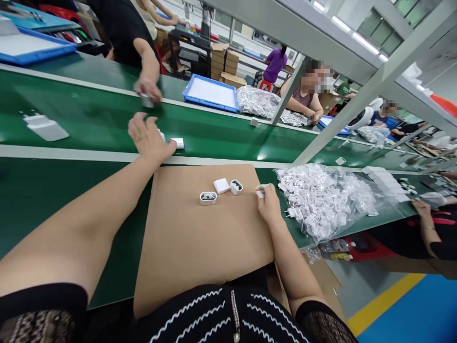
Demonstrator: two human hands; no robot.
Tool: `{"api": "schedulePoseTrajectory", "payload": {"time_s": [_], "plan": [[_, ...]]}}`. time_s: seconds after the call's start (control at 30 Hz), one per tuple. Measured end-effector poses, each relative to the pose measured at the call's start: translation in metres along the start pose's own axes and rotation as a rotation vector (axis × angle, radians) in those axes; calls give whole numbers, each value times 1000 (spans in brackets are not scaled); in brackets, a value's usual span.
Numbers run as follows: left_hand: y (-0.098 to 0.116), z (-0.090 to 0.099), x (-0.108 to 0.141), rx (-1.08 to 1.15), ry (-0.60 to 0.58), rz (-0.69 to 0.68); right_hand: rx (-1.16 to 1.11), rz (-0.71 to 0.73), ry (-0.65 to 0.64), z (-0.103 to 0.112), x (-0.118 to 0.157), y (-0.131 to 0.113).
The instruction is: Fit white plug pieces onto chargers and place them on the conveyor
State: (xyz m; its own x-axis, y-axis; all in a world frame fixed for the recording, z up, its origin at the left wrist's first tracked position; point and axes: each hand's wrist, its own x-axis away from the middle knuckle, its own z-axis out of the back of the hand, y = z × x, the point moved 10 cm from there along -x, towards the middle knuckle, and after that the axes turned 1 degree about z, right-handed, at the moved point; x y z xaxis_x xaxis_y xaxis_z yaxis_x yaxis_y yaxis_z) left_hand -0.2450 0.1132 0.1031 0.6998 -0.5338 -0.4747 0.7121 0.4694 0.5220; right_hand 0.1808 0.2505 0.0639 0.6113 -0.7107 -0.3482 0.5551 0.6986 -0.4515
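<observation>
- Right hand (268, 204) seen just beside bagged white plug adapters (321, 202), fingers (267, 189) clamped on a small white piece (260, 193).
- Left hand (150, 138) seen over the green belt tabletop (89, 114), fingers spread apart, near a white block (177, 143).
- Open white cases (208, 197) noted loose on a cardboard sheet (200, 247).
- Risks judged: small piece slipping from a weak pinch; cases tipped by a stray sleeve; block carried off if belt running.

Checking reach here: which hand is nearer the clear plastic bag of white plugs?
Right. The right hand, pinching a small white piece, is beside the clear plastic bag of white plugs; the left hand is farther off, above the green conveyor belt.
</observation>
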Motion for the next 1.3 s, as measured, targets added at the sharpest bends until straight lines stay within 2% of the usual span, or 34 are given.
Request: {"api": "schedulePoseTrajectory", "payload": {"time_s": [0.07,0.13,0.2,0.27,0.33,0.43,0.53,0.6,0.67,0.73,0.8,0.9,0.97,1.03,1.17,1.3], "plan": [[18,-23,-1,1,-159,-157,-6,15,-126,-18,0,-6],[14,-49,-4,9,-341,-128,-36,33,-189,-23,1,-9],[1,-62,-9,33,-421,-36,-113,48,-223,-21,3,-8],[-7,-59,-12,79,-387,3,-183,50,-262,-17,6,-4],[-8,-45,-10,138,-295,-5,-237,45,-300,-16,9,2],[10,-13,10,211,-165,-64,-320,-3,-301,-14,11,12],[49,24,56,342,-61,-105,-335,-43,-261,-13,10,17],[82,39,100,471,-105,-102,-366,-31,-244,-14,10,14],[116,41,149,599,-240,-97,-471,-56,-242,-16,9,11],[150,39,195,683,-363,-181,-609,-118,-234,-17,10,9],[167,26,232,691,-472,-211,-758,-164,-247,-15,12,4],[163,-8,265,628,-583,-132,-932,-151,-341,-8,21,-18],[155,-26,273,589,-607,-97,-985,-137,-404,-2,29,-32],[149,-35,274,561,-612,-91,-1002,-149,-418,4,37,-40],[147,-33,271,587,-650,-154,-982,-207,-386,6,47,-46],[150,-26,267,644,-658,-214,-942,-206,-356,7,51,-55]]}}
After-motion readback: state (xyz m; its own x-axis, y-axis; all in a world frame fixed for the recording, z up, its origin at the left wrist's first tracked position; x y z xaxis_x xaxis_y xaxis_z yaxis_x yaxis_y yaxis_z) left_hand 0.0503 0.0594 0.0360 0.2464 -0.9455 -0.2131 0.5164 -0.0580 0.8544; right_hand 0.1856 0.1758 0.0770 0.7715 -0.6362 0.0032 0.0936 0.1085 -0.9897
